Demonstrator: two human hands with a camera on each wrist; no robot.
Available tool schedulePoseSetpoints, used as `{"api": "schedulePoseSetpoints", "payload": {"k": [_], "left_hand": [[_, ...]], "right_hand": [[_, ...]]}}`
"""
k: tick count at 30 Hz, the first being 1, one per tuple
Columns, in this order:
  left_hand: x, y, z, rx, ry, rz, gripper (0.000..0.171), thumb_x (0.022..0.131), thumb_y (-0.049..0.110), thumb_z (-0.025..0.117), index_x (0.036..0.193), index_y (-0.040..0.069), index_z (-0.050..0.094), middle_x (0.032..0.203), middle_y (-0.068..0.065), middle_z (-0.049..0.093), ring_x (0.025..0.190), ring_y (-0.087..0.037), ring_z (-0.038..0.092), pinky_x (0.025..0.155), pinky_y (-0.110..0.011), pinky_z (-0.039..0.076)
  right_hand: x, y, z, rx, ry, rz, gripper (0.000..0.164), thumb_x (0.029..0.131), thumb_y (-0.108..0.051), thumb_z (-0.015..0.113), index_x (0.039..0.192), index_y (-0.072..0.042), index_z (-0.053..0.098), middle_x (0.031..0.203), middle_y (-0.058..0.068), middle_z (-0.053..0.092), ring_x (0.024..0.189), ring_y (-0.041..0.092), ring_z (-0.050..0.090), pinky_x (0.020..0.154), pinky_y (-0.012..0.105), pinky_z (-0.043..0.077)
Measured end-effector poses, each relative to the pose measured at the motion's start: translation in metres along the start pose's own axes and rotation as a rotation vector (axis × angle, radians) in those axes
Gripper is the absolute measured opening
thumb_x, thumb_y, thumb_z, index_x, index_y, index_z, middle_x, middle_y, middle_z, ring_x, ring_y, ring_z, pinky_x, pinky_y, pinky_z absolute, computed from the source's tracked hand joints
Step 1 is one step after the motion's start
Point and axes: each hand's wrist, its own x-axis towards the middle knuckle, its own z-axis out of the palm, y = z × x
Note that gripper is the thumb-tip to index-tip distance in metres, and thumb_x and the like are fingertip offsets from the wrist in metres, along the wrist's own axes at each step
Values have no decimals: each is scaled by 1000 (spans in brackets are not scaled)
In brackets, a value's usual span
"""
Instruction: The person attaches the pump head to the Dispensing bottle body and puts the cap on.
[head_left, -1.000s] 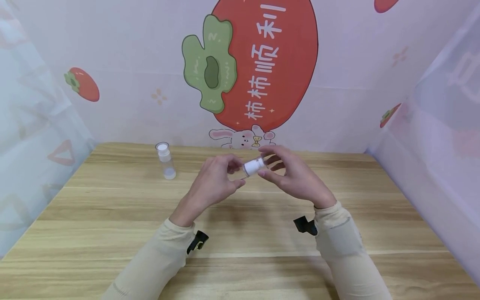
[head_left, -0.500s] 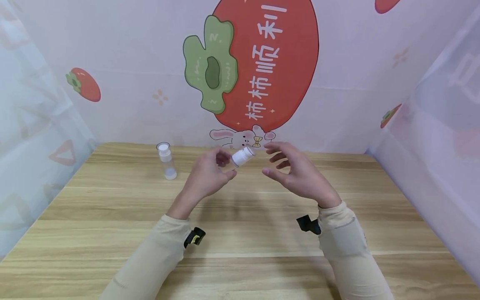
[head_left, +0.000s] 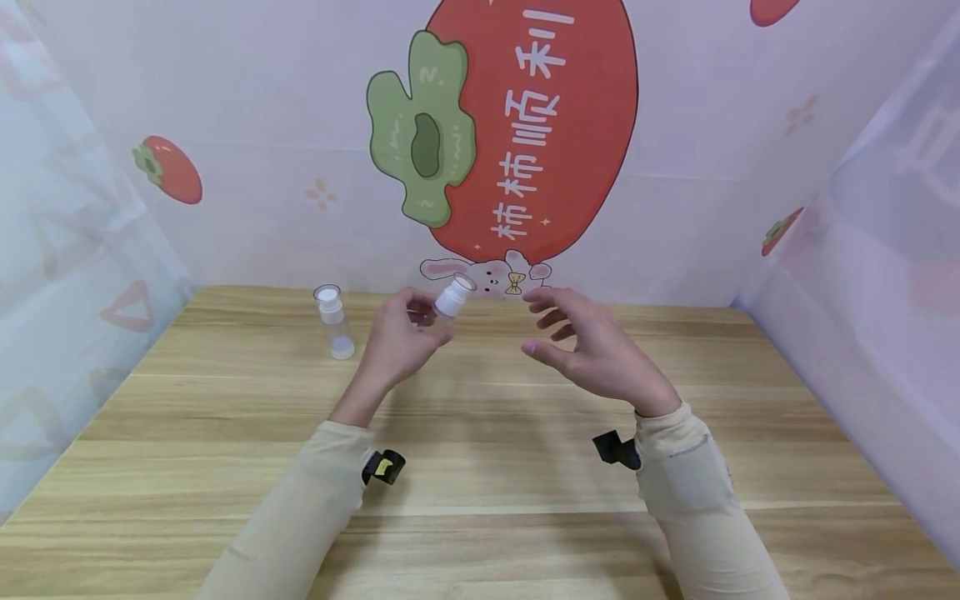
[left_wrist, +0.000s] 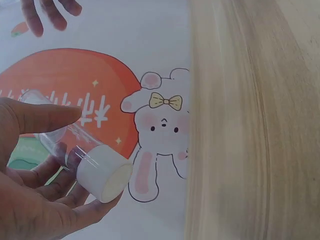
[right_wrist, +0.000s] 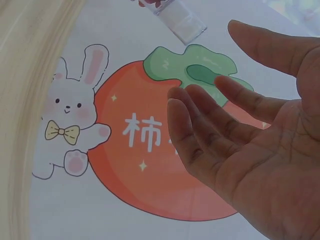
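My left hand [head_left: 400,340] grips a clear bottle with a white collar [head_left: 452,297] and holds it tilted above the table. In the left wrist view, thumb and fingers wrap the bottle's clear body, and its white base [left_wrist: 106,176] faces the camera. My right hand [head_left: 592,350] hovers apart to the right, fingers loosely bent with nothing between them; the right wrist view shows the same bare palm [right_wrist: 265,165]. A second, similar clear bottle [head_left: 334,323] stands upright on the table, to the left of my left hand.
The wooden table [head_left: 480,517] reaches back to a printed backdrop [head_left: 262,225] with a large red fruit and a rabbit. Pale cloth walls [head_left: 67,250] rise at both sides. A black camera mount [head_left: 384,467] sits at my left wrist.
My right hand has let go of the held bottle and drawn slightly right. My left hand has carried that bottle left, tilting it more upright. The standing bottle has stayed put.
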Motion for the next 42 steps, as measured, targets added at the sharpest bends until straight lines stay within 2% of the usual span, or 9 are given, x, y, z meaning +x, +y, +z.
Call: {"api": "schedulePoseSetpoints", "payload": {"k": [11, 16, 23, 34, 42], "left_hand": [[5, -19, -2, 11, 20, -91, 45, 83, 4, 79, 122, -7, 58, 117, -22, 62, 108, -36, 61, 97, -47, 51], [6, -26, -3, -3, 23, -136, 51, 82, 4, 80, 125, -8, 54, 121, -24, 60, 113, -36, 60, 100, -45, 49], [7, -36, -3, 7, 32, -192, 51, 84, 5, 78, 125, -9, 51, 125, -26, 57, 120, -39, 58, 104, -47, 47], [9, -47, -4, 46, 63, -216, 53, 86, 8, 79, 125, -11, 49, 124, -28, 55, 120, -41, 57, 104, -48, 46], [8, -52, -5, 48, 74, -234, 53, 86, 8, 78, 126, -10, 49, 122, -26, 56, 114, -39, 56, 102, -50, 45]], "right_hand": [[1, -2, 2, -17, -39, 24, 60, 91, -16, 77, 144, -6, 50, 134, 8, 57, 112, 26, 61, 94, 45, 52], [1, -4, 2, -29, -52, 47, 60, 90, -17, 78, 143, -8, 51, 132, 5, 57, 111, 24, 60, 94, 42, 52], [1, -3, 3, -33, -71, 36, 58, 91, -16, 78, 142, -9, 51, 132, 5, 57, 111, 23, 61, 94, 41, 52], [0, -4, 5, -41, -104, 51, 60, 91, -19, 78, 144, -10, 49, 134, 6, 56, 113, 23, 59, 97, 42, 50], [-1, -5, 5, -54, -109, 67, 59, 92, -23, 77, 144, -14, 50, 132, 3, 57, 113, 21, 60, 93, 42, 52]]}}
